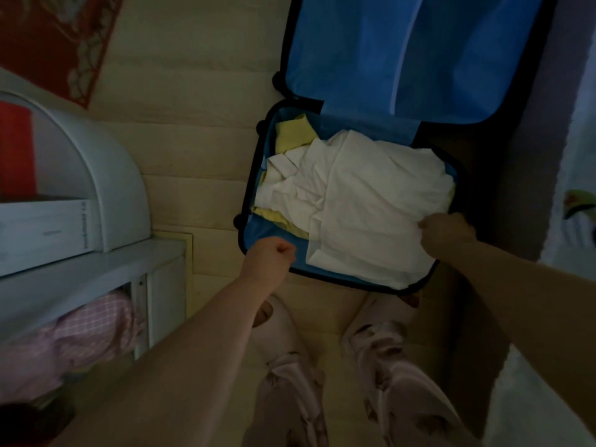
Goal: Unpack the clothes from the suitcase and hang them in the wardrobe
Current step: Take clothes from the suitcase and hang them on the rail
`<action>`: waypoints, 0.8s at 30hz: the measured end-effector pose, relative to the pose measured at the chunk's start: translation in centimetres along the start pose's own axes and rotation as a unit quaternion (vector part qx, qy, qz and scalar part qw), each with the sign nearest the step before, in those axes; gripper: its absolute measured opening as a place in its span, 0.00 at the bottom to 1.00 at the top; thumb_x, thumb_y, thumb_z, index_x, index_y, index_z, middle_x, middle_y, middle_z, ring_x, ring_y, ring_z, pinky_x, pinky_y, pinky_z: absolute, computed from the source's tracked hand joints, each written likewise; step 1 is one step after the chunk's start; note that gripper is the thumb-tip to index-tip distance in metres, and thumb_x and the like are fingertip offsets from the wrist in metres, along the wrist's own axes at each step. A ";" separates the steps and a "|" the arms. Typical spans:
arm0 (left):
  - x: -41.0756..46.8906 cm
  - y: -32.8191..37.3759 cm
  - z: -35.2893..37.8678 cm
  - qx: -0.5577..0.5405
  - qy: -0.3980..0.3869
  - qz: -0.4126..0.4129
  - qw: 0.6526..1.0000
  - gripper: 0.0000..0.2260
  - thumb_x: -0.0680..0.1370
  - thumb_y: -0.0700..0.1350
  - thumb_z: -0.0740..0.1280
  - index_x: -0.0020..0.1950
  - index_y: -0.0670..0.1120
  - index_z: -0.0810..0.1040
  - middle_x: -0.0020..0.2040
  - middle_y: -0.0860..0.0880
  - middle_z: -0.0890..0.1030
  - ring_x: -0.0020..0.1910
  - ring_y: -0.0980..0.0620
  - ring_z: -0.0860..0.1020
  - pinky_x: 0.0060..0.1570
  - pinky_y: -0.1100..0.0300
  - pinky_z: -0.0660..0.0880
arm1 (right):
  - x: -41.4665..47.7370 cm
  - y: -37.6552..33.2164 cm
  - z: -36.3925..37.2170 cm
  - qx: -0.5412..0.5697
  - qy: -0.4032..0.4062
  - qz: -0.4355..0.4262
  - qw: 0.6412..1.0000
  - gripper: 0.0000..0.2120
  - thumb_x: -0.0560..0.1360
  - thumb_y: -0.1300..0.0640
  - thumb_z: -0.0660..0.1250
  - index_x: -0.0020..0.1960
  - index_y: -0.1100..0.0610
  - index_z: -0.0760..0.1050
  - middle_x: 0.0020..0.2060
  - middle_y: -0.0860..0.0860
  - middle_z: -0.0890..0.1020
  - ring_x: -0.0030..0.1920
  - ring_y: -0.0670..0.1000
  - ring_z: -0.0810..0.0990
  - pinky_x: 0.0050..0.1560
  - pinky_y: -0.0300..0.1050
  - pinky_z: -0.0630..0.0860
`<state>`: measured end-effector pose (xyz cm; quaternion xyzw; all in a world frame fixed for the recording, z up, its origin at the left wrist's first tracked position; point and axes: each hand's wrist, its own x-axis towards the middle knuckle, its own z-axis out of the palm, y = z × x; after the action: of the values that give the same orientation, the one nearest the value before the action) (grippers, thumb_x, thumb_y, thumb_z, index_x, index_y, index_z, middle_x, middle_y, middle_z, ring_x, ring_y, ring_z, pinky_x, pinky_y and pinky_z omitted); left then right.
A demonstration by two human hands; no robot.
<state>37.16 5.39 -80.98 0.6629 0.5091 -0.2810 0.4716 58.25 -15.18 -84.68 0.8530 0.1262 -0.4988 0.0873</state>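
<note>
An open suitcase (258, 175) with blue lining lies on the pale floor ahead of me, its lid (403, 53) folded back. A crumpled white garment (364, 201) fills the near half, lying over a yellow garment (295, 133) that shows at the far left corner and along the left side. My right hand (446, 232) pinches the white garment's right edge. My left hand (274, 256) is curled into a fist over the suitcase's near left corner, and I see nothing in it.
A white cabinet (96, 253) stands at the left with a pink checked cloth (80, 337) hanging below its shelf. A red rug (48, 37) lies at the far left. My legs in pale trousers (396, 391) stand just short of the suitcase. Something white (577, 175) borders the right.
</note>
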 end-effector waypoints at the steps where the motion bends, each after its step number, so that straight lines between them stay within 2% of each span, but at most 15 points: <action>1: 0.0 0.4 -0.1 -0.002 -0.001 0.001 1.000 0.06 0.79 0.41 0.64 0.47 0.44 0.80 0.45 0.47 0.81 0.44 0.51 0.78 0.47 0.57 0.76 | -0.2 -0.1 -0.1 0.029 0.033 -0.006 0.999 0.15 0.80 0.57 0.58 0.62 0.61 0.75 0.59 0.61 0.75 0.59 0.60 0.73 0.56 0.48 0.72; 4: -0.4 1.8 -0.5 -0.010 -0.011 0.003 1.000 0.06 0.79 0.40 0.63 0.48 0.43 0.80 0.45 0.46 0.80 0.45 0.49 0.78 0.47 0.56 0.76 | -1.4 -0.4 -1.1 0.093 0.082 -0.011 0.992 0.11 0.77 0.56 0.65 0.53 0.61 0.79 0.52 0.58 0.80 0.52 0.58 0.78 0.48 0.46 0.75; 6: -1.0 2.6 -1.1 0.005 -0.015 0.002 1.000 0.08 0.79 0.41 0.63 0.51 0.42 0.80 0.47 0.47 0.81 0.47 0.49 0.79 0.49 0.56 0.77 | -2.7 -1.0 -1.8 0.099 0.069 -0.019 0.992 0.12 0.75 0.57 0.67 0.56 0.60 0.76 0.53 0.57 0.79 0.53 0.57 0.77 0.46 0.45 0.73; 8: -1.7 3.2 -1.6 0.015 -0.020 0.004 1.000 0.08 0.79 0.42 0.62 0.53 0.42 0.80 0.49 0.47 0.81 0.49 0.48 0.80 0.50 0.55 0.77 | -3.9 -1.6 -2.2 0.093 0.047 -0.030 0.994 0.17 0.74 0.57 0.68 0.61 0.60 0.70 0.55 0.58 0.78 0.54 0.57 0.76 0.48 0.45 0.73; 11: -3.3 3.8 -3.0 0.037 -0.024 0.007 0.999 0.08 0.79 0.43 0.62 0.51 0.46 0.80 0.46 0.51 0.80 0.47 0.51 0.79 0.47 0.59 0.76 | -6.3 -2.8 -3.0 0.066 0.002 -0.036 0.997 0.19 0.75 0.55 0.66 0.65 0.59 0.71 0.59 0.57 0.77 0.57 0.57 0.76 0.54 0.46 0.74; 12: -4.0 3.9 -3.5 0.039 -0.024 0.005 0.999 0.07 0.79 0.42 0.62 0.50 0.47 0.80 0.45 0.52 0.80 0.47 0.52 0.79 0.48 0.59 0.75 | -7.2 -3.3 -3.3 0.067 -0.005 -0.037 0.997 0.17 0.76 0.54 0.65 0.63 0.59 0.73 0.58 0.56 0.78 0.56 0.56 0.76 0.54 0.46 0.75; 14: -5.5 4.2 -4.7 0.047 -0.023 0.003 0.999 0.07 0.79 0.42 0.62 0.48 0.49 0.79 0.46 0.53 0.79 0.48 0.52 0.78 0.50 0.57 0.76 | -9.3 -4.2 -4.1 0.075 -0.002 -0.032 0.997 0.08 0.75 0.55 0.65 0.52 0.57 0.77 0.50 0.55 0.80 0.49 0.55 0.78 0.47 0.46 0.77; 15: -6.4 4.4 -5.6 0.056 -0.021 0.004 0.998 0.06 0.79 0.42 0.62 0.47 0.50 0.79 0.47 0.53 0.79 0.49 0.52 0.78 0.50 0.58 0.75 | -10.6 -4.7 -4.6 0.078 0.002 -0.030 0.997 0.05 0.75 0.55 0.64 0.45 0.55 0.77 0.45 0.54 0.81 0.44 0.53 0.79 0.43 0.45 0.77; 16: -7.1 4.4 -6.2 0.065 -0.018 0.003 0.998 0.07 0.79 0.42 0.62 0.46 0.51 0.78 0.47 0.53 0.79 0.50 0.53 0.78 0.50 0.59 0.75 | -11.5 -5.1 -4.9 0.079 0.005 -0.027 0.997 0.05 0.74 0.55 0.64 0.40 0.54 0.76 0.40 0.53 0.80 0.41 0.52 0.78 0.40 0.43 0.77; 18: -8.8 4.8 -7.8 0.083 -0.013 -0.002 0.996 0.07 0.79 0.42 0.61 0.46 0.52 0.77 0.48 0.53 0.79 0.50 0.52 0.78 0.50 0.58 0.74 | -13.9 -6.0 -6.1 0.083 0.008 -0.024 0.996 0.05 0.74 0.55 0.64 0.40 0.53 0.77 0.37 0.52 0.80 0.38 0.51 0.79 0.38 0.43 0.78; 21: -11.5 5.4 -10.2 0.100 -0.004 -0.002 0.995 0.07 0.79 0.42 0.61 0.45 0.52 0.76 0.48 0.51 0.80 0.49 0.51 0.78 0.48 0.59 0.74 | -17.0 -7.5 -8.2 0.103 0.021 -0.036 0.994 0.05 0.74 0.56 0.64 0.42 0.53 0.78 0.38 0.52 0.81 0.40 0.52 0.80 0.42 0.46 0.80; 24: -14.9 6.4 -13.0 0.094 0.013 0.011 0.995 0.07 0.80 0.42 0.61 0.46 0.51 0.77 0.46 0.53 0.79 0.49 0.52 0.78 0.47 0.59 0.74 | -20.3 -9.0 -11.1 0.124 0.046 -0.055 0.990 0.08 0.75 0.57 0.62 0.38 0.54 0.75 0.37 0.53 0.79 0.38 0.53 0.77 0.36 0.42 0.74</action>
<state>36.93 10.88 -60.91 0.7136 0.4789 -0.3136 0.4038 55.13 -6.18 -61.77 0.8711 0.1139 -0.4749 -0.0523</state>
